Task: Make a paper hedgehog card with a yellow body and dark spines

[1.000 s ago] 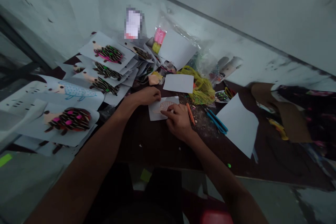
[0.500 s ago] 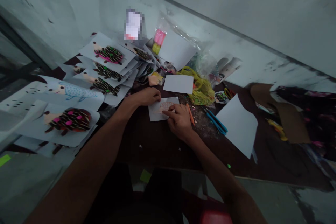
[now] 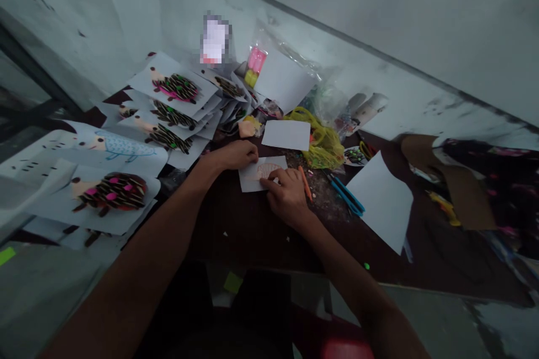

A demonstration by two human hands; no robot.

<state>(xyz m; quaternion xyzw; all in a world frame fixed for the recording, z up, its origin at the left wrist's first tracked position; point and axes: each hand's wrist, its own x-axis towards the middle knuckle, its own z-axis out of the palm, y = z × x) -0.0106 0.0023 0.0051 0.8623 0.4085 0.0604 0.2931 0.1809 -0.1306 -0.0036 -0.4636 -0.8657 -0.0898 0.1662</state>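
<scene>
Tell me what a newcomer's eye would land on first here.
Probably the bright pixelated rectangle against the wall, standing out in this dim scene. Next would likely come the pile of hedgehog pictures on the left, the nearest one spotted pink. In the middle, the left hand touches the upper-left edge of a small white sheet, and the right hand partly covers its right side.

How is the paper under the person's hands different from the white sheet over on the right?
Marking: the small paper bears an orange outline; the white sheet shows no drawing on its visible side.
Size: the small paper looks much smaller than the white sheet.
Handling: the left hand and right hand are at the small paper; neither is on the white sheet.
Shared: both are white and lie on the dark table.
</scene>
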